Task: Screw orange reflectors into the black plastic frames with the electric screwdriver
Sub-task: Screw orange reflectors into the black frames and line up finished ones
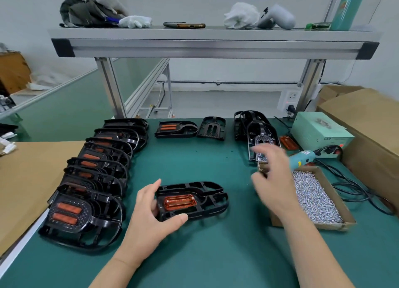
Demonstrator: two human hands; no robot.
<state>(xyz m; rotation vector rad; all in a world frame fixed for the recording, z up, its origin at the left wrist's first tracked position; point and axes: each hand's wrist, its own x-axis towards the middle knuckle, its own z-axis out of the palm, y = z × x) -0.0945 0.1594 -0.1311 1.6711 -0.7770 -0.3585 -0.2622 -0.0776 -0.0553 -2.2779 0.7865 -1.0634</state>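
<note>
The left hand (149, 210) grips the left end of a black frame (207, 192) lying on the bench (205, 255), with an orange reflector (179, 202) seated in it, seemingly not yet screwed. The right hand (274, 179), blurred, its fingers spread and empty, hovers by the screw box (315, 199) and electric screwdriver (302, 158). The row of fitted frames (97, 169) at the left suggests much is done. Bare frames (259, 127) and a loose reflector (288, 142) remain.

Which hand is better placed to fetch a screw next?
Likely right. The right hand hovers open beside the box of screws and the electric screwdriver; the left hand grips the black frame holding the orange reflector.
</note>
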